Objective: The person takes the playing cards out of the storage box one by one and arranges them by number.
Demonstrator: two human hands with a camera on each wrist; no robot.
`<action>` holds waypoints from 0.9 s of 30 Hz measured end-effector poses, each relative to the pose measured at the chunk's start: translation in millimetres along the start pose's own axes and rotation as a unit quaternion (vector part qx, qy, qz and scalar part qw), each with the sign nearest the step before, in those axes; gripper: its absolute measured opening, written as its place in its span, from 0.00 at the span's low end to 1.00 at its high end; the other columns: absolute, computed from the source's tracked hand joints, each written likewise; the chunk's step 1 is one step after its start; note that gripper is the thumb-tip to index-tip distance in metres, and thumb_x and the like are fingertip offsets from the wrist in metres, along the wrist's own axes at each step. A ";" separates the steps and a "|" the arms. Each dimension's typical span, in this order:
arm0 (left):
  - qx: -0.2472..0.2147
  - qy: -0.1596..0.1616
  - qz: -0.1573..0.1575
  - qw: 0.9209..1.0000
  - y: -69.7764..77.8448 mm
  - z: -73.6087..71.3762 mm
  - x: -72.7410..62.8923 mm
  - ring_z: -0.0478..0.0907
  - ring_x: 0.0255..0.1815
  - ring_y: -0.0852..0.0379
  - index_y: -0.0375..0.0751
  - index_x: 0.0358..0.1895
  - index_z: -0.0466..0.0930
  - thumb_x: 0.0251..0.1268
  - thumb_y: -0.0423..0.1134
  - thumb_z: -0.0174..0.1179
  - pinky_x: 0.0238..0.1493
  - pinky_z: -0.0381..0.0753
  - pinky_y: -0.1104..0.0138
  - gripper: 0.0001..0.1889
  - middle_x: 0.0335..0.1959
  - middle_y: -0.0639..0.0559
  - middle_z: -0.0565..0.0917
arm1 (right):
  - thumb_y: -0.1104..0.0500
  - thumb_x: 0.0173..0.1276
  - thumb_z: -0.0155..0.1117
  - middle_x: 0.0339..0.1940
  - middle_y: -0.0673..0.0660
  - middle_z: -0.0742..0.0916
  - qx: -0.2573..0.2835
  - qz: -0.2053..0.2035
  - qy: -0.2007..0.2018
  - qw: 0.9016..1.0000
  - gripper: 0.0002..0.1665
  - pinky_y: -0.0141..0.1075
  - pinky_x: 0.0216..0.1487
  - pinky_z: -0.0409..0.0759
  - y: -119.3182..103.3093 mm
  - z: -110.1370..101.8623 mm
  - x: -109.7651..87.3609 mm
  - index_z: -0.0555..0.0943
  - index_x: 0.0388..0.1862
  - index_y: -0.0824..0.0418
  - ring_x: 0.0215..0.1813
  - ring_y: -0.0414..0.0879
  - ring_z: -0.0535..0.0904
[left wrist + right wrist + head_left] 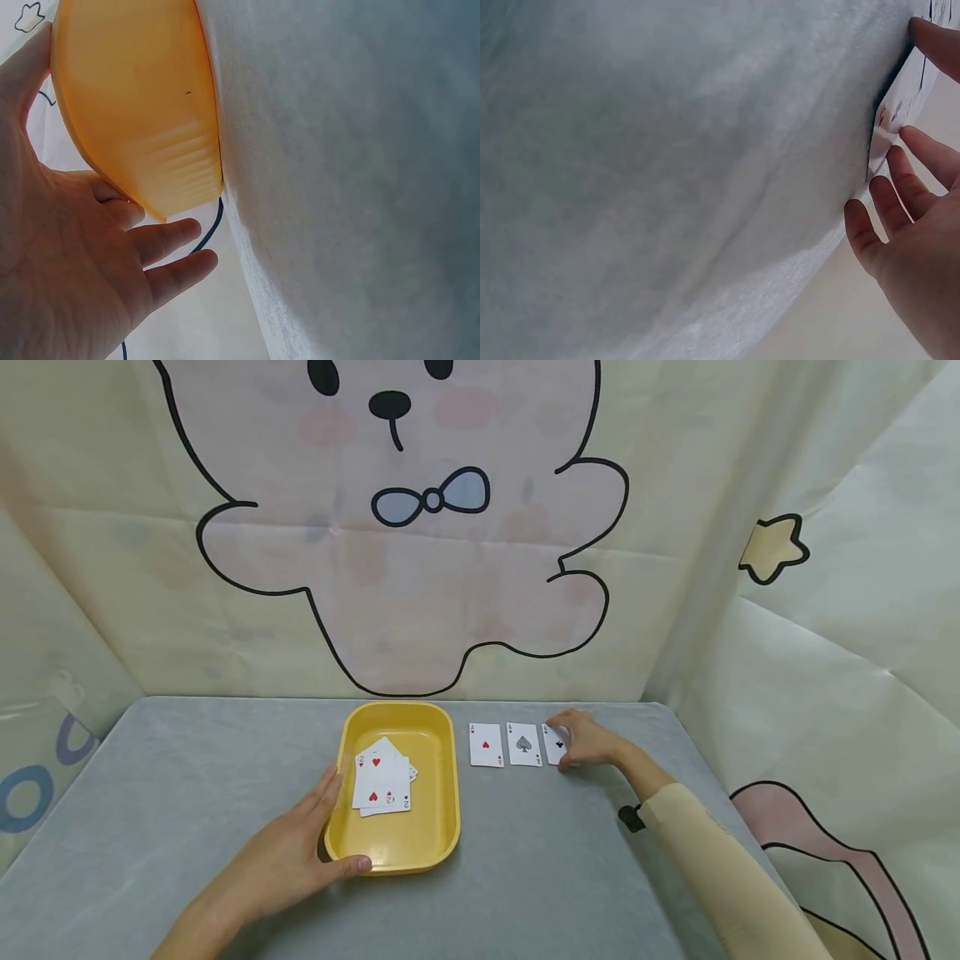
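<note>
A yellow tray (435,827) lies on the table with several playing cards in it, a two of hearts (372,781) on top. My left hand (288,852) rests against the tray's near left corner, its thumb over the front rim and its fingers along the left side. To the right of the tray, an ace of hearts (486,746) and an ace of spades (523,744) lie face up in a row. At the row's right end my right hand (592,739) holds an ace of clubs (553,742) between thumb and fingertips, flat on the cloth. The hand covers its right part.
Grey cloth (540,877) covers the table. A pale curtain with a cartoon animal (420,577) hangs behind the back edge, and more printed curtain (825,693) hangs at the right. A small black device (632,818) sits at the right wrist by the sleeve.
</note>
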State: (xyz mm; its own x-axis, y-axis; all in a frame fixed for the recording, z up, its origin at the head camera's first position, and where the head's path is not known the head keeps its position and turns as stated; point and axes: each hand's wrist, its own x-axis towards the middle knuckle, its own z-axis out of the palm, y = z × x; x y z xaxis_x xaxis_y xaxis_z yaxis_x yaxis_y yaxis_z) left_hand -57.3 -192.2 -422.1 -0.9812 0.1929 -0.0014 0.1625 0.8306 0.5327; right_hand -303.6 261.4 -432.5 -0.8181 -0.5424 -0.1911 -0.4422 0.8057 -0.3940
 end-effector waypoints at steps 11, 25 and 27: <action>-0.001 0.005 0.007 1.000 0.2 1.7 -0.2 0.63 0.79 0.36 0.40 0.86 0.49 0.56 0.78 0.64 0.68 0.72 0.39 0.64 0.86 0.44 0.52 | 0.55 0.56 0.78 0.76 0.71 0.70 0.094 0.025 0.040 0.994 0.51 0.65 0.74 0.63 -10.6 -16.2 -8.6 0.70 0.77 0.69 0.76 0.69 0.64; -0.003 0.004 0.005 1.000 0.4 -0.2 -0.9 0.63 0.79 0.35 0.40 0.86 0.48 0.56 0.77 0.65 0.68 0.71 0.39 0.64 0.86 0.43 0.52 | 0.55 0.67 0.72 0.77 0.64 0.70 0.151 0.001 0.075 0.986 0.45 0.61 0.71 0.69 -55.4 -33.8 -13.9 0.67 0.80 0.62 0.74 0.66 0.67; -0.003 0.002 0.003 1.000 0.6 -0.3 -1.2 0.62 0.79 0.35 0.39 0.86 0.48 0.56 0.77 0.65 0.68 0.71 0.39 0.64 0.86 0.42 0.52 | 0.56 0.67 0.72 0.76 0.63 0.71 0.152 -0.007 0.078 0.985 0.44 0.61 0.71 0.69 -59.8 -32.8 -13.6 0.68 0.80 0.62 0.74 0.65 0.68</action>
State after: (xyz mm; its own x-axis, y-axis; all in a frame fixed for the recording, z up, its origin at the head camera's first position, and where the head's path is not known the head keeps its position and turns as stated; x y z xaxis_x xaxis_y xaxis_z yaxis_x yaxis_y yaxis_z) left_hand -56.0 -192.1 -421.6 -0.9806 0.1959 0.0061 0.1683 0.8258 0.5383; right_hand -278.1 228.4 -376.9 -0.8694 -0.4912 -0.0524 -0.3431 0.6768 -0.6514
